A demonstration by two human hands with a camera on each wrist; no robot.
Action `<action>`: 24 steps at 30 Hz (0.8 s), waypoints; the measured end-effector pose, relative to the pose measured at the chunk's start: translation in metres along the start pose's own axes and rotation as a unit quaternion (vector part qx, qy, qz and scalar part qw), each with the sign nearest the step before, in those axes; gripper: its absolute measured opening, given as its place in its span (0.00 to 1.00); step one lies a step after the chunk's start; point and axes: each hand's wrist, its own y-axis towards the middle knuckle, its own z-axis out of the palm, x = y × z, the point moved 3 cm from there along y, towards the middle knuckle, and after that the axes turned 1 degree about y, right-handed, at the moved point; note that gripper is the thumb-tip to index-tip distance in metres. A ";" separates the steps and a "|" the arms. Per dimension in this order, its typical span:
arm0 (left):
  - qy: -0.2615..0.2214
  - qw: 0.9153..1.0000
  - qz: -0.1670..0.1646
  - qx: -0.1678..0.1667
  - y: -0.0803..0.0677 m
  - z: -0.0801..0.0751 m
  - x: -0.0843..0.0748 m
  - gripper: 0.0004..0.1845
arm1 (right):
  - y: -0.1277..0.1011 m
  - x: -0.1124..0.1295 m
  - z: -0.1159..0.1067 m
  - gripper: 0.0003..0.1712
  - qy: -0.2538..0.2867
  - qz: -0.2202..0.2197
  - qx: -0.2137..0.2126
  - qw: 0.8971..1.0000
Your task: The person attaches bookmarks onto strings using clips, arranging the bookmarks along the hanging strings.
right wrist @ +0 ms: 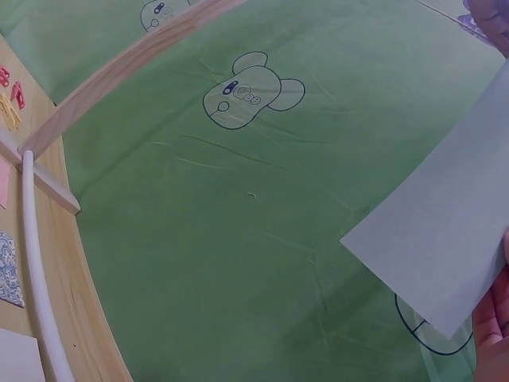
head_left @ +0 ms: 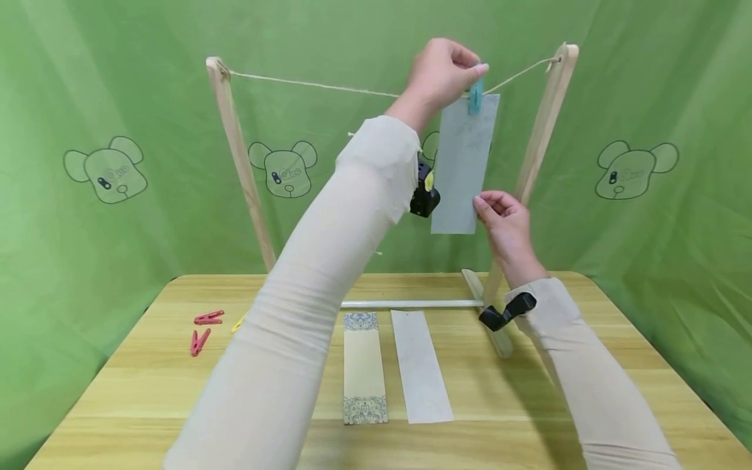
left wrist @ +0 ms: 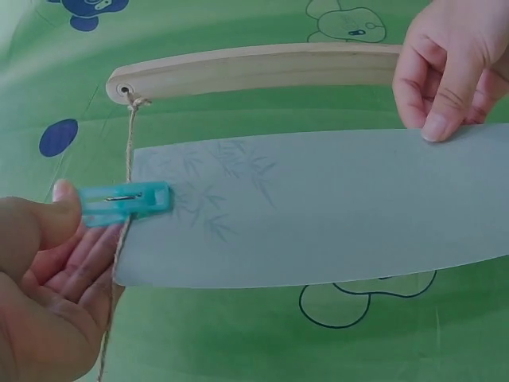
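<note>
A pale blue-grey paper strip (head_left: 464, 170) with a faint bamboo print hangs from the twine (head_left: 317, 83), its top edge under a turquoise clothespin (head_left: 475, 98). My left hand (head_left: 440, 75) pinches the clothespin's handle end between thumb and fingers; in the left wrist view the clothespin (left wrist: 127, 199) lies across both twine and paper. Lower down, my right hand (head_left: 506, 225) pinches the strip's right edge with thumb and fingertips. The right wrist view shows the strip's lower end (right wrist: 437, 263), with part of the right hand (right wrist: 495, 318) at its edge.
A wooden frame's right post (head_left: 546, 124) and left post (head_left: 241, 163) carry the twine; a white rod (head_left: 411, 303) runs low between them. On the table lie a patterned strip (head_left: 364, 365), a pale strip (head_left: 422, 369), red clothespins (head_left: 200, 342) and a partly hidden yellow one (head_left: 237, 324).
</note>
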 end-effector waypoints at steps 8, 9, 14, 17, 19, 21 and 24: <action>-0.036 0.999 -0.021 -0.004 -0.004 -0.003 0.002 0.22 | 0.000 -0.003 0.000 0.09 -0.009 0.000 -0.005 1.000; -0.049 0.999 -0.021 -0.004 -0.005 -0.005 0.002 0.23 | -0.001 -0.003 -0.001 0.09 -0.010 0.001 -0.005 1.000; -0.084 0.996 -0.032 -0.009 -0.015 -0.015 0.009 0.23 | -0.001 -0.005 -0.004 0.08 -0.058 0.005 -0.015 0.998; -0.097 0.995 -0.030 0.006 -0.024 -0.016 0.014 0.23 | 0.000 -0.006 -0.005 0.07 -0.080 0.008 -0.017 0.997; -0.104 0.994 -0.020 0.023 -0.032 -0.015 0.019 0.23 | -0.001 -0.008 -0.004 0.07 -0.089 0.009 -0.015 0.996; -0.095 0.995 0.000 0.041 -0.041 -0.013 0.028 0.23 | -0.002 -0.009 -0.004 0.07 -0.100 0.013 -0.014 0.995; -0.072 0.995 0.040 0.058 -0.058 -0.012 0.046 0.22 | -0.005 -0.012 -0.004 0.06 -0.121 0.021 -0.007 0.992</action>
